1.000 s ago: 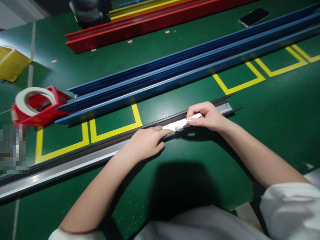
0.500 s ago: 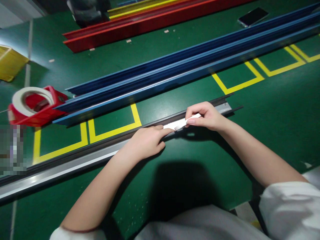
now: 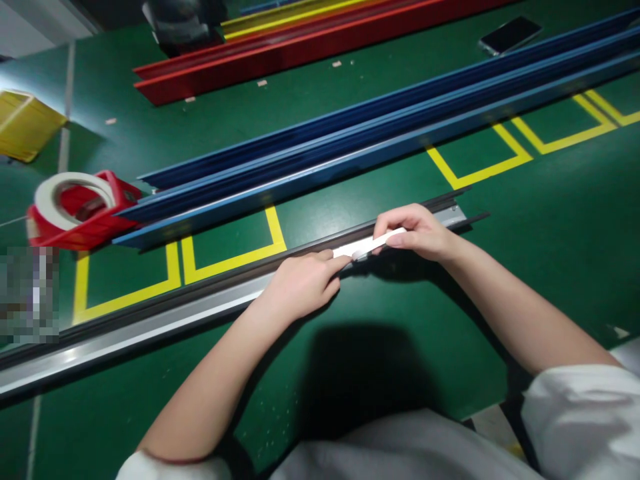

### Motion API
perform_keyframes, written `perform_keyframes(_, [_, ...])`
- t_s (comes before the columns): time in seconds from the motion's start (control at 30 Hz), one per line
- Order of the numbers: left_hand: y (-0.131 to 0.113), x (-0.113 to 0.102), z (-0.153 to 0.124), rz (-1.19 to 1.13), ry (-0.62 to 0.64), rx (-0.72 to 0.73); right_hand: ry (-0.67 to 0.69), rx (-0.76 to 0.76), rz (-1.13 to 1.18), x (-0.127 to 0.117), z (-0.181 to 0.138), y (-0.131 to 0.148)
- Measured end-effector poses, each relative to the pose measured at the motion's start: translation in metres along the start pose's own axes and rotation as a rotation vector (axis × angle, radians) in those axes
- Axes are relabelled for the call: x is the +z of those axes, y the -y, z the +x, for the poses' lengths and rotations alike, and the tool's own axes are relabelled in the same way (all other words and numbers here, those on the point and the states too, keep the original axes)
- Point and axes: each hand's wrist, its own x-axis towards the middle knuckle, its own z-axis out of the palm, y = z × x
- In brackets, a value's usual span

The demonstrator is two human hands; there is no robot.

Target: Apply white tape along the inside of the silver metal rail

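Observation:
A long grey metal channel [image 3: 165, 328] with dark edges lies slantwise across the green table. My left hand [image 3: 304, 285] rests on it with the fingers stretched out, the index fingertip touching a white strip [image 3: 344, 249] on the channel. Toward the channel's right end, my right hand [image 3: 416, 230] pinches the raised part of the white strip between thumb and fingers. That part bends up and lies at an angle above the channel. Whether it is tape or its backing I cannot tell.
Beyond lie blue channels [image 3: 310, 163], a red channel [image 3: 200, 80] and a phone [image 3: 511, 35]. On the left, a roll of white tape [image 3: 47, 200] sits on a red holder [image 3: 75, 235], with a yellow bin [image 3: 30, 127] behind. Yellow floor-style lines [image 3: 235, 265] mark the table.
The whole view has shifted slightly to the right. My right hand still pinches the strip, its raised part tilted a little differently; my left hand stays on the channel.

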Motion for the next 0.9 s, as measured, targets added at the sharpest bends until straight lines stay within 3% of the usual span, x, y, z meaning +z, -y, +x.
perform_keyframes(0.9, [-0.0002,-0.0031,-0.0023,-0.066,0.049,-0.046,-0.118,-0.112,-0.056,0.0016,-0.0040,-0.0030])
